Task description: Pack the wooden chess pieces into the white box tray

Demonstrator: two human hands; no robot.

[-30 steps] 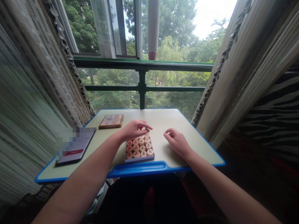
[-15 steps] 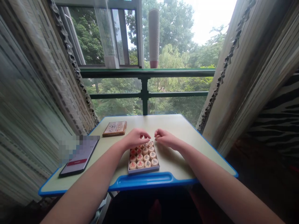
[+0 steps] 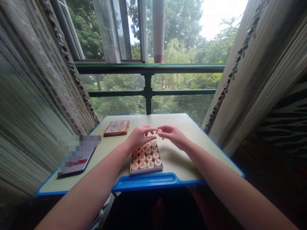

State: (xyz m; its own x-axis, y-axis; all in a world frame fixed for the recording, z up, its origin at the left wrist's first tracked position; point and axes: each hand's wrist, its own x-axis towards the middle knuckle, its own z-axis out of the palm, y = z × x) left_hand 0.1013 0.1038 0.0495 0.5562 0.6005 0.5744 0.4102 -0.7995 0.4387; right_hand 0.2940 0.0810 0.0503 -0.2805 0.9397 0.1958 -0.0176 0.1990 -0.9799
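Note:
A shallow box (image 3: 146, 171) of round wooden Chinese chess pieces (image 3: 149, 157), with red and black characters, lies near the table's front edge. Just beyond its far side, my right hand (image 3: 174, 135) pinches one chess piece (image 3: 159, 131) between thumb and fingers, raised above the tabletop. My left hand (image 3: 140, 137) is over the box's far left part, hiding some pieces there. Its thumb and forefinger are apart, the forefinger tip close to the held piece; whether they touch I cannot tell.
The box lid (image 3: 116, 128) with printed writing lies at the back left of the pale table (image 3: 192, 156). A phone (image 3: 79, 161), partly blurred out, is at the left edge. A blue pen groove (image 3: 146, 182) lines the front. Beyond stand a green railing (image 3: 148, 68) and curtains (image 3: 230, 80).
My right hand has risen slightly and turned, bringing the chess piece into view in its fingertips. My left hand's fingers have spread and come closer to it. The view has tipped downward slightly.

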